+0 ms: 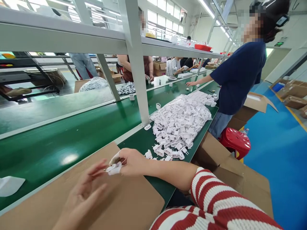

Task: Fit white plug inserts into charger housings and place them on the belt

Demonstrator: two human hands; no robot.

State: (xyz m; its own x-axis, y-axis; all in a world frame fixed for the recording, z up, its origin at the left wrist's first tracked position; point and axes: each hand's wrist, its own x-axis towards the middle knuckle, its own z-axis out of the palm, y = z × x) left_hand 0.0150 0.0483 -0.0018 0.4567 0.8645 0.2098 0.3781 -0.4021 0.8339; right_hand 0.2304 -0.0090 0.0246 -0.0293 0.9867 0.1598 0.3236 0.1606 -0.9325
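My right hand (131, 162) is closed on a small white plastic plug part (114, 168), holding it above the brown cardboard sheet (129, 199). Close by on the left, my left hand (87, 188) is blurred, with fingers and thumb apart and the fingertips near the plug part. Whether those fingertips touch it, I cannot tell. Beyond my right forearm lies a large heap of white plug parts (178, 127), partly under clear plastic, and some of them show metal pins.
A green conveyor belt (96, 118) runs along the bench, with a white piece (11, 186) on it at left. A metal post (136, 70) stands beside the heap. A co-worker in a dark blue shirt (240, 70) reaches over the belt. Open cardboard boxes (216, 153) and a red stool (236, 140) are at right.
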